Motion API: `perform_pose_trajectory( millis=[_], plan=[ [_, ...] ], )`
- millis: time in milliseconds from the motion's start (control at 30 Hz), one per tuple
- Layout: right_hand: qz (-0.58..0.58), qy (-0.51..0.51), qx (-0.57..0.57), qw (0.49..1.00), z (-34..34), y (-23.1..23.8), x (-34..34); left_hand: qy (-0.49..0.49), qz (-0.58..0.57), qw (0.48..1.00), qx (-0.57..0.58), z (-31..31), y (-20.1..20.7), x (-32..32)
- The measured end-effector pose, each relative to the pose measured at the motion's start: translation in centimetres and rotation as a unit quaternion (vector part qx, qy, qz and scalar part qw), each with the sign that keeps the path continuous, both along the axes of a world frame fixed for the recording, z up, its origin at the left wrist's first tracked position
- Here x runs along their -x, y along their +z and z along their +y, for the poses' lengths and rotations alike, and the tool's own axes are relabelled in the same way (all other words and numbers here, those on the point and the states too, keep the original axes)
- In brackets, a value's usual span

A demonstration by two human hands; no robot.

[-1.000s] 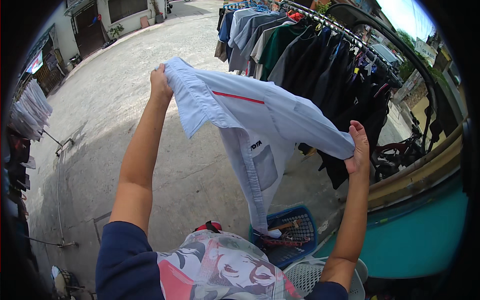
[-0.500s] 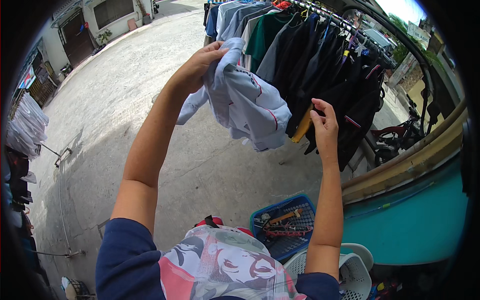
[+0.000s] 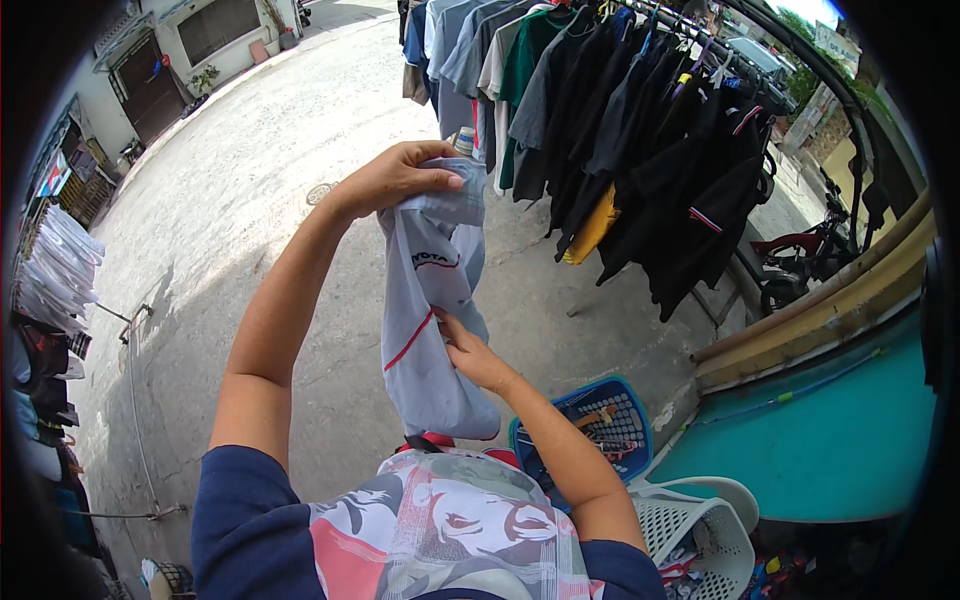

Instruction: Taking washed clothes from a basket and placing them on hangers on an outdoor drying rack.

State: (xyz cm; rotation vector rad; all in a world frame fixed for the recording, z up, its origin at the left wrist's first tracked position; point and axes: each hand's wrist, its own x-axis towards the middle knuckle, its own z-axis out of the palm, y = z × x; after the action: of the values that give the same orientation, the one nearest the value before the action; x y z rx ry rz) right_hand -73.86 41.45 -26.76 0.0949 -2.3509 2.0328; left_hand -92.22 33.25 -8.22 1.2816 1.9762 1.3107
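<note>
A light grey-blue collared shirt [image 3: 425, 355] with red piping and dark lettering hangs in front of me. My left hand [image 3: 415, 180] grips it at the collar, thumb on the near side and fingers folded over the far side. Lower down, my right hand [image 3: 475, 352] is at the middle of the shirt, its fingers closed on the fabric beside a red piping line. Some of the right fingertips are hidden in the cloth. The lower end of the shirt dangles just above my printed apron [image 3: 470, 510].
Ahead stands a clothes rack [image 3: 690, 40] with dark, grey and green shirts. By my right forearm are a blue basket [image 3: 640, 440] holding tools or hangers and a white perforated basket [image 3: 725, 560]. White clothes [image 3: 60, 260] hang at left. A turquoise panel [image 3: 800, 440] stands right.
My left hand has lowered the shirt, which now hangs straight down instead of swinging right. My right hand has moved from open air near the rack, left and down, onto the shirt.
</note>
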Motion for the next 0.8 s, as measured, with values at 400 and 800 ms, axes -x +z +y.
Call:
perform_pose_trajectory(
  millis=[400, 800],
  plan=[
    [0.216, -0.368, -0.003, 0.904, 2.2, -0.5, -1.0, -0.137, 0.189, 0.972, -0.014, -2.2, 2.8, -10.6],
    [0.130, -0.290, -0.455, 0.832, 6.7, -7.1, -5.0, -0.134, 0.157, 0.977, 0.043, -5.0, -4.2, -17.6]
  ],
)
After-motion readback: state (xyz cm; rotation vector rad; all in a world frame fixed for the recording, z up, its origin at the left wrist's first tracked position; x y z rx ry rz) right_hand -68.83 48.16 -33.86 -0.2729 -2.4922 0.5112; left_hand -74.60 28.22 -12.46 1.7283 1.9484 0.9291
